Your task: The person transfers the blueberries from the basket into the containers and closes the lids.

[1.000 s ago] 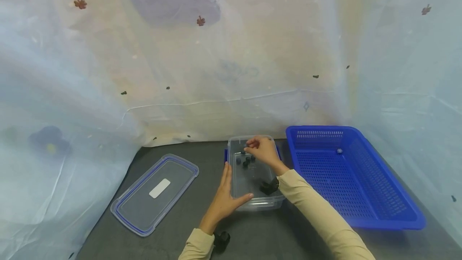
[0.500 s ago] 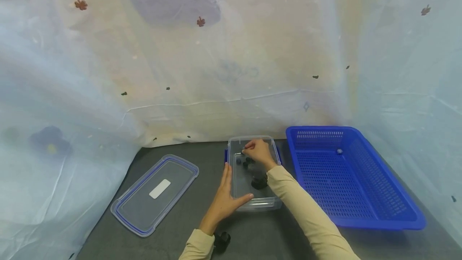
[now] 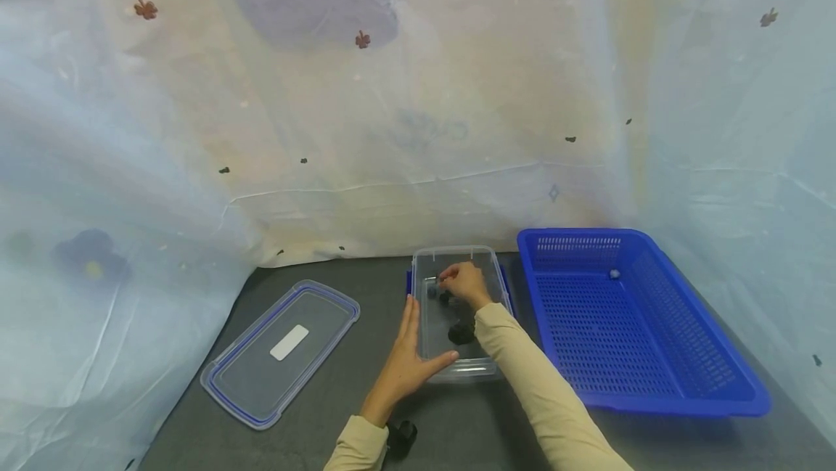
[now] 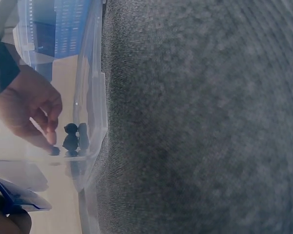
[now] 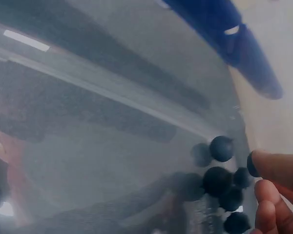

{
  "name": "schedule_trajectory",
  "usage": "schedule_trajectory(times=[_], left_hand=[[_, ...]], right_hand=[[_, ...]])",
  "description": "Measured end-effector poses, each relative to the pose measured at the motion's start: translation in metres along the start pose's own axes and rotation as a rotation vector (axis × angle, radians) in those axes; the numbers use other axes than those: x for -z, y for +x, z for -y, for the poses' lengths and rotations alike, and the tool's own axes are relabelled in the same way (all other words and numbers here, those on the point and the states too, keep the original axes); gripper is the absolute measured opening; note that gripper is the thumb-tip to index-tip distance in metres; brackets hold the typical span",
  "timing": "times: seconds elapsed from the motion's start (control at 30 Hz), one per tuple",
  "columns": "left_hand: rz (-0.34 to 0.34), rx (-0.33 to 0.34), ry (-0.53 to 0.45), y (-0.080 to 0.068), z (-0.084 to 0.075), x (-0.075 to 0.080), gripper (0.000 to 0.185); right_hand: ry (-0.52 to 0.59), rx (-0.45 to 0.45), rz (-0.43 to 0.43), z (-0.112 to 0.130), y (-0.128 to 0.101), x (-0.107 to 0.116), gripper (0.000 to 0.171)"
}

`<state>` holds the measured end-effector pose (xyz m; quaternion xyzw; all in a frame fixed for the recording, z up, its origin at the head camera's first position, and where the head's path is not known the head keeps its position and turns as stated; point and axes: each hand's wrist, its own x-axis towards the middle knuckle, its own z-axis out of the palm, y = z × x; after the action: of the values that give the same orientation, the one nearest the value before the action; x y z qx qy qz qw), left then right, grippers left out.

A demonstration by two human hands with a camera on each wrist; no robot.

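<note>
In the head view my right hand [image 3: 466, 284] reaches down into a clear plastic box [image 3: 451, 371]. Between thumb and fingertip it pinches a blueberry [image 5: 253, 164], low over the box floor. Several more dark blueberries [image 5: 221, 148] lie in a loose cluster close by, partly hidden by the hand in the head view. Through the clear wall, the left wrist view shows the stacked blueberries [image 4: 71, 141] beside the right fingertips. My left hand [image 3: 405, 363] rests against the box's near left corner, its fingers extended along the side and its thumb across the front rim.
A clear lid [image 3: 313, 344] with a blue seal and white label lies on the dark table to the left. To the right stands a blue perforated basket [image 3: 660, 407], with one small pale bluish piece [image 3: 615, 274] inside. Blue latches [image 5: 224, 44] flank the box. Patterned sheeting [image 3: 418, 108] rises behind.
My right hand has moved slightly left and nearer the front inside the box, lowering toward the berry cluster. The left hand has stayed where it was.
</note>
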<state>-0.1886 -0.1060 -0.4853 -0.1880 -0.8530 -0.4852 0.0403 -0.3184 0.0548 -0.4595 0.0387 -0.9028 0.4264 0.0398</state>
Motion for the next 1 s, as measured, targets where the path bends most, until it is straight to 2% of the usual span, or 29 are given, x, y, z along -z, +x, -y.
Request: schedule_trajectory(times=[0.13,0.43,0.67,1.0], left_hand=[[0.001,-0.001,0.004,0.0,0.0,0.0,0.114],[-0.003,-0.015,0.003,-0.001,0.001,0.0,0.114],[-0.004,-0.022,0.014,-0.002,0.001,0.0,0.112],[-0.001,-0.008,0.017,-0.001,0.001,0.001,0.113]], right_hand=[[-0.026,-0.003,-0.004,-0.001,-0.004,-0.002,0.017],[-0.01,-0.018,0.002,-0.005,-0.005,-0.002,0.019],[0.016,-0.072,0.036,-0.006,-0.003,-0.002,0.018],[0.051,-0.047,0.016,-0.01,0.003,-0.003,0.025]])
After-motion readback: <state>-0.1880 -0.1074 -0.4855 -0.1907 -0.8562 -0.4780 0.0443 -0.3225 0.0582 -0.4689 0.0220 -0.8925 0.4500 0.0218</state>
